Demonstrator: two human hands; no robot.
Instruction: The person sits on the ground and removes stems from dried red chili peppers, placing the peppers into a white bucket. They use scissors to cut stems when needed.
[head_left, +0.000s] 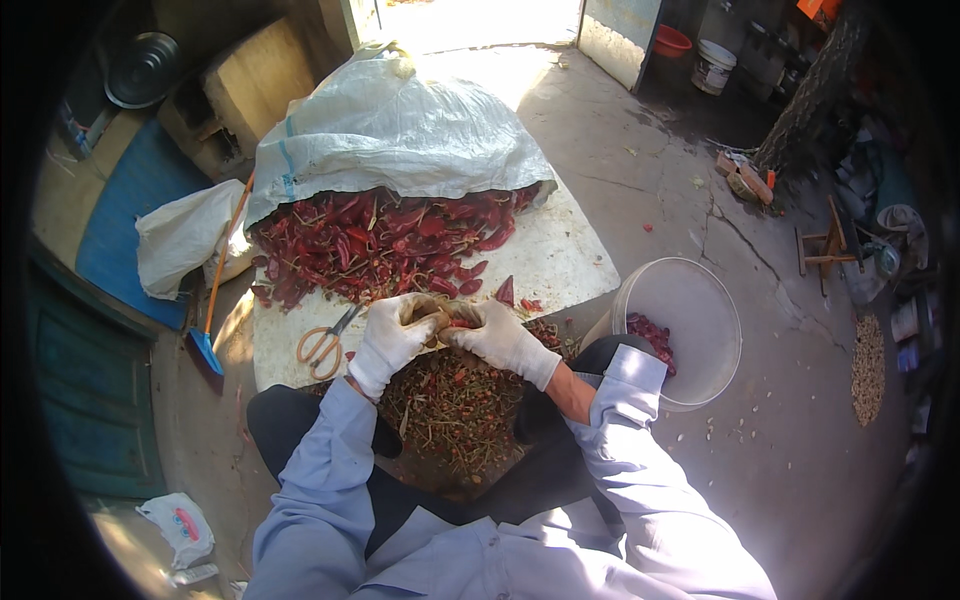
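Observation:
My left hand and my right hand wear white work gloves with soiled fingertips. They meet at a dried red chili pepper, mostly hidden by the fingers. Both thumbs and fingers pinch around it. Behind the hands, a heap of dried red peppers spills from a white woven sack onto a pale board. Scissors with orange handles lie on the board beside my left hand. Below the hands, a pile of stems and pepper scraps covers the ground between my legs.
A pale plastic bucket with some red peppers inside stands by my right knee. To the left lean a broom and a blue panel. A small wooden stool and bricks are farther right.

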